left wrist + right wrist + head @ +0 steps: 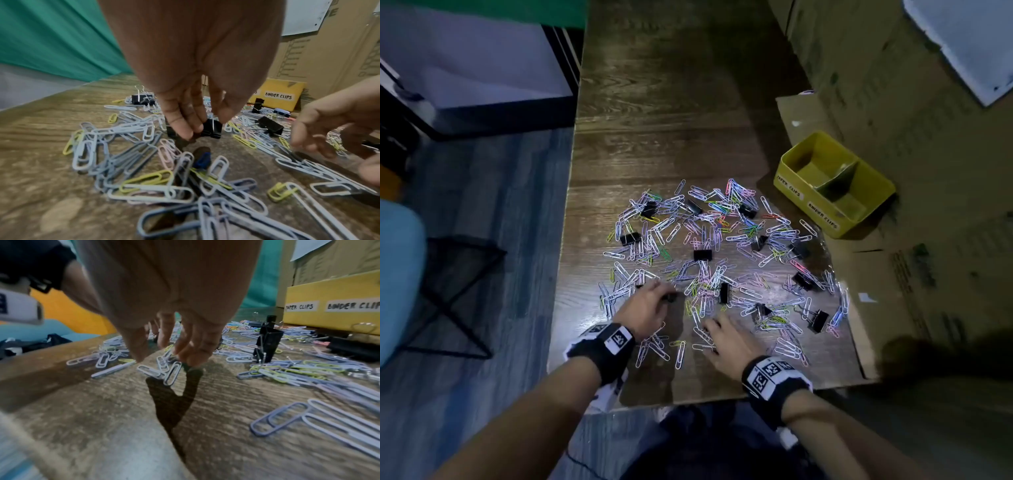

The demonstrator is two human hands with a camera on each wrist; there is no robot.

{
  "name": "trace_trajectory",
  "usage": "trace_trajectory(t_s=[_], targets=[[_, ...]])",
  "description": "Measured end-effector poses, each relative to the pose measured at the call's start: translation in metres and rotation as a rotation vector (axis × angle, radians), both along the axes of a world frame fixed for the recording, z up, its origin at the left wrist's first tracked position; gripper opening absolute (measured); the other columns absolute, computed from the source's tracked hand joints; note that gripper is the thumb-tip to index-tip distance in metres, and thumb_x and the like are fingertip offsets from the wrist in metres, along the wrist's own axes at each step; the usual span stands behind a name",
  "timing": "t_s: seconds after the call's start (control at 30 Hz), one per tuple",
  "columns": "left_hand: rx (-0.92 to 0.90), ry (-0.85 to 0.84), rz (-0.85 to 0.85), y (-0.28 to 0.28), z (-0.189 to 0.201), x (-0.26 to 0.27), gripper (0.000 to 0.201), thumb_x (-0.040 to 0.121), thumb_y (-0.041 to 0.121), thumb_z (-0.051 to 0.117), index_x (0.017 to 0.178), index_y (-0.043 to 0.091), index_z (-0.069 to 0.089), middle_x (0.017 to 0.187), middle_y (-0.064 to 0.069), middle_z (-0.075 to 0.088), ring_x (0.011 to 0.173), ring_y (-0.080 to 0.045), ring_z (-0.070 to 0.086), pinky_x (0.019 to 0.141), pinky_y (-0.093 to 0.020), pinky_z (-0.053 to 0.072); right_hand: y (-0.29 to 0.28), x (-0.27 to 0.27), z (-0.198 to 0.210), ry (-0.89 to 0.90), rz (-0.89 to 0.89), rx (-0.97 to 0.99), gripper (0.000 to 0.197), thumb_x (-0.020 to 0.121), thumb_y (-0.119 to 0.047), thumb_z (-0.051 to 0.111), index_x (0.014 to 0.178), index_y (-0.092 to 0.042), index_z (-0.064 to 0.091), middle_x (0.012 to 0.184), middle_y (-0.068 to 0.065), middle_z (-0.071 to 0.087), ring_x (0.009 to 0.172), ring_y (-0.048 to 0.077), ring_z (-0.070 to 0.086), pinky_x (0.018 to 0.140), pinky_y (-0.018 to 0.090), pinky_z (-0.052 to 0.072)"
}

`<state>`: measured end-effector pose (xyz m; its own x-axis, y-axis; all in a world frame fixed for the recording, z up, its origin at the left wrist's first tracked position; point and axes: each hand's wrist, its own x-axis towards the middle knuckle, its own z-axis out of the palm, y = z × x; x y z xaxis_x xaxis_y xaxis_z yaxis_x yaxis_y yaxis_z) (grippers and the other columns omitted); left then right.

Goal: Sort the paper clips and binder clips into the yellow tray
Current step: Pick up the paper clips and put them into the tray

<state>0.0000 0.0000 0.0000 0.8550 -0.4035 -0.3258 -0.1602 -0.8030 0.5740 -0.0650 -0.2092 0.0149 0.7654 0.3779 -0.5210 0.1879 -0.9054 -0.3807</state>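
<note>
A heap of coloured paper clips (705,240) with several black binder clips (702,254) mixed in covers the near half of the wooden table (671,120). The yellow tray (808,202) stands at the right with two compartments, labelled PAPER CLIPS and BINDER CLIPS (329,293); both look bare. At the heap's near left my left hand (669,296) pinches one black binder clip (211,129) between thumb and fingers, low over the table. My right hand (709,329) is at the near middle; its curled fingertips (185,360) touch white paper clips (172,373), thumb apart.
Cardboard boxes (911,85) wall off the right side, and a flat cardboard sheet (801,113) lies under the tray. The table's left edge drops to the floor, beside a blue seat (397,274) and a black wire frame (458,291).
</note>
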Motion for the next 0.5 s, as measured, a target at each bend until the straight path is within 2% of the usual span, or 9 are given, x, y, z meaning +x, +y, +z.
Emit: trace_trajectory(t_s=[0.1,0.2,0.23,0.3,0.37,0.43,0.5], targets=[[-0.062,-0.185,0.006,0.012,0.006,-0.001,0.030,0.084,0.004,0.054,0.112,0.011,0.060,0.110,-0.007,0.057,0.095,-0.025,0.058,0.081,-0.038,0.052,0.006,0.006,-0.007,-0.063,-0.041,-0.039,0.059,0.089,-0.036,0.057,0.138,-0.016,0.031,0.140,0.009,0.030,0.127,0.027,0.036,0.103,0.041,0.040],[-0.049,-0.283,-0.202,0.013,0.010,-0.023,0.021,0.082,0.001,0.055,0.099,0.009,0.064,0.102,-0.005,0.059,0.084,-0.020,0.058,0.067,-0.036,0.055,0.011,0.012,-0.012,-0.084,-0.059,-0.059,0.057,0.089,-0.040,0.056,0.136,-0.015,0.033,0.137,0.007,0.030,0.127,0.024,0.036,0.104,0.041,0.038],[-0.046,-0.262,-0.251,0.010,0.010,-0.030,0.022,0.082,0.001,0.054,0.100,0.010,0.064,0.102,-0.003,0.059,0.084,-0.018,0.057,0.067,-0.034,0.055,0.011,0.013,-0.012,-0.086,-0.085,-0.061,0.056,0.088,-0.042,0.057,0.133,-0.016,0.035,0.135,0.006,0.031,0.126,0.023,0.037,0.103,0.043,0.039],[-0.018,-0.218,-0.290,0.000,0.003,-0.031,0.027,0.082,0.003,0.052,0.106,0.011,0.063,0.106,-0.002,0.058,0.089,-0.018,0.054,0.076,-0.033,0.053,0.006,0.018,-0.013,-0.117,-0.151,-0.031,0.053,0.086,-0.044,0.059,0.128,-0.019,0.038,0.132,0.005,0.033,0.123,0.022,0.039,0.100,0.043,0.043],[0.022,-0.216,-0.301,-0.016,-0.004,-0.023,0.034,0.081,0.006,0.053,0.114,0.013,0.059,0.112,-0.002,0.057,0.095,-0.019,0.054,0.084,-0.039,0.049,0.000,0.022,-0.013,-0.117,-0.209,0.006,0.058,0.087,-0.041,0.059,0.134,-0.019,0.034,0.134,0.005,0.032,0.124,0.022,0.039,0.099,0.038,0.045],[0.089,-0.196,-0.305,-0.030,-0.011,-0.015,0.042,0.081,0.011,0.053,0.123,0.018,0.051,0.119,0.000,0.053,0.102,-0.017,0.053,0.085,-0.043,0.050,-0.008,0.029,-0.012,-0.111,-0.258,0.013,0.066,0.088,-0.037,0.059,0.143,-0.019,0.027,0.141,0.006,0.027,0.126,0.022,0.039,0.099,0.035,0.044],[0.175,-0.173,-0.297,-0.042,-0.016,-0.008,0.050,0.081,0.013,0.054,0.129,0.024,0.042,0.128,-0.001,0.045,0.109,-0.017,0.050,0.080,-0.045,0.053,-0.015,0.039,-0.010,-0.134,-0.288,-0.011,0.069,0.089,-0.034,0.058,0.146,-0.019,0.022,0.147,0.007,0.022,0.131,0.025,0.036,0.102,0.036,0.041]])
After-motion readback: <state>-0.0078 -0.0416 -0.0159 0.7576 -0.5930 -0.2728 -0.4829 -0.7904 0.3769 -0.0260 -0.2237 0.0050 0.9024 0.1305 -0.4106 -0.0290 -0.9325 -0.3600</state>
